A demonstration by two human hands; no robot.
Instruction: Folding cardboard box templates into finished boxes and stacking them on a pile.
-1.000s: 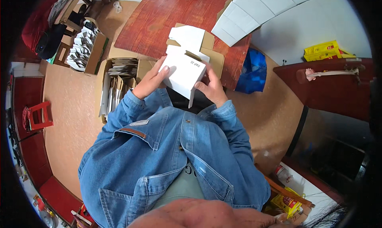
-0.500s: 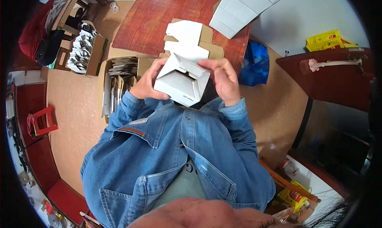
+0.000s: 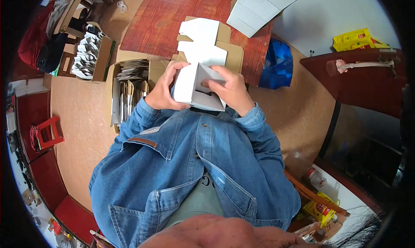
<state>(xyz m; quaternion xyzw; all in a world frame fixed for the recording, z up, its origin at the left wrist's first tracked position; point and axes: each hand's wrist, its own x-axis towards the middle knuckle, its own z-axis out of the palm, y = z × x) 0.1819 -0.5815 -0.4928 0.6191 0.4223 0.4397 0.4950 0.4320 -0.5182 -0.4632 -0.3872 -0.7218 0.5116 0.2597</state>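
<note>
A small white cardboard box (image 3: 183, 85) is held in front of my chest, tilted so that its hollow inside shows. My left hand (image 3: 164, 87) grips its left side, fingers over the far edge and thumb under the near one. My right hand (image 3: 231, 90) is at the box's right side; its thumb reaches inside against the inner wall while the fingers stay outside, mostly hidden. Just beyond the box, flat unfolded carton blanks (image 3: 203, 33), white on one face and brown on the other, lie on the near edge of the red wooden table (image 3: 151, 25).
To the left stands an open carton (image 3: 113, 96) filled with flattened cardboard pieces. Farther left, another carton (image 3: 101, 59) holds many white folded pieces. White boxes (image 3: 255, 12) are stacked at the table's far right. A blue bag (image 3: 276, 66) sits beside the table; a red stool (image 3: 51, 132) stands far left.
The box has turned so its open side faces right and its inside shows. My right thumb has moved from the outer flap into the box. My left hand keeps its hold.
</note>
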